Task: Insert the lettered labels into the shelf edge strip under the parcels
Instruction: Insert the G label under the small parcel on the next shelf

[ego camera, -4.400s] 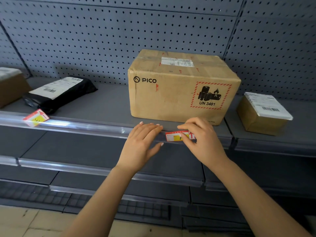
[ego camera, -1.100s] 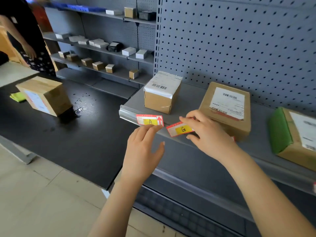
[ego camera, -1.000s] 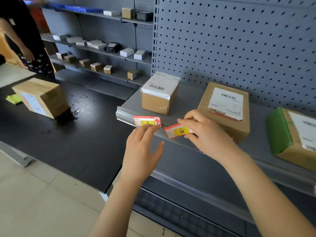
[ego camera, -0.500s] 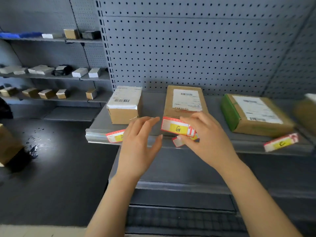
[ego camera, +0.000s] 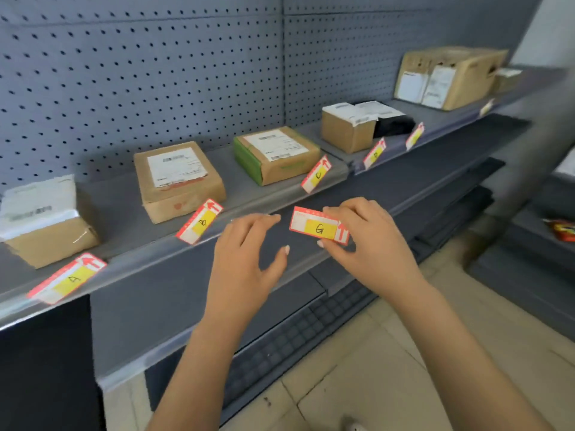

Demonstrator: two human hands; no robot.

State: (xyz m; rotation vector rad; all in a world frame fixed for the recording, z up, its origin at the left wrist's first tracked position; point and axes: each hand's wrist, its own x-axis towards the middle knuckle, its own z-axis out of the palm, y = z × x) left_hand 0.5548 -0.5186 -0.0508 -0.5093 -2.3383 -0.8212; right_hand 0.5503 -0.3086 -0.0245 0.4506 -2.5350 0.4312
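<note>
Right hand [ego camera: 370, 244], centre frame: fingers and thumb pinch G label [ego camera: 315, 227] by its right end. Label in air, off strip, long axis near level.
Left hand [ego camera: 245, 259] just left of it: fingers relaxed, spread, holding nothing.
Shelf edge strip [ego camera: 137, 253] lies above and beyond both hands; long axis runs lower left to upper right.
A label [ego camera: 67, 279] and C label [ego camera: 317, 175] seated in it, tilted.
Judgement: label must rotate to match strip slant; right hand nearer, left free to steady.
Parcels [ego camera: 177, 178] stand above strip.
</note>
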